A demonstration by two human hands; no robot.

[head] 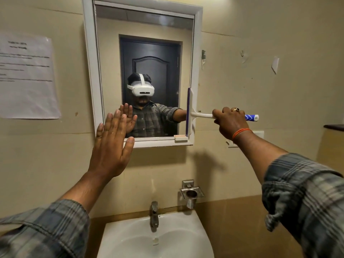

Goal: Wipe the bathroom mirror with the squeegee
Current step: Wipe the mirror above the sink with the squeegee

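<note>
Both hands are up at the glass: my right hand (230,122), right of centre in the frame, is wrapped round the handle of the squeegee (191,113), while my left hand (111,144), lower left of the mirror (145,58), is flat with fingers straight and spread, held over the lower left corner of the frame; I cannot tell whether it presses there. I see the squeegee's blade standing upright against the mirror's right edge, low down, its handle pointing right toward the frame's right side. I judge the job is under way at a stroke's end or start at that edge; the glass shows no clear streaks or water, so how much is wiped I can't say. A small white clip sits on the bottom rail just left of the blade and could catch it. Below, centre bottom, are the tap (154,214) and sink (197,237); a soap holder (191,192) hangs right of the tap. A paper notice (28,77) is stuck at the left.
</note>
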